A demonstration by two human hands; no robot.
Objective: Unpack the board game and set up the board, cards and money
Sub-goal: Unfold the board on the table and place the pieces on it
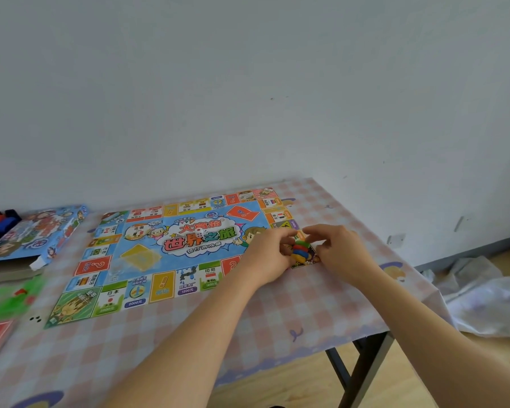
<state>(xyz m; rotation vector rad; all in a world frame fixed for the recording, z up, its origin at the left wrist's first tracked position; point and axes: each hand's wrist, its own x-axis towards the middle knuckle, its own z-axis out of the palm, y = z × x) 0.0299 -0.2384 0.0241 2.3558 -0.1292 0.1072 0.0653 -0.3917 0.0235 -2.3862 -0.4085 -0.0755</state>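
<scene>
I am holding a small stack at the board's corner.

On the table [277,319] the board [171,263] is lying flat, and both my hands are meeting at its near right corner. My left hand [270,256] is gripping the stack of round pieces [300,249] from its left side. My right hand [340,250] is curling in just beside its right side, and I cannot tell if it is gripping. The stack is standing upright between them, so I think the next move is going straight up.
</scene>
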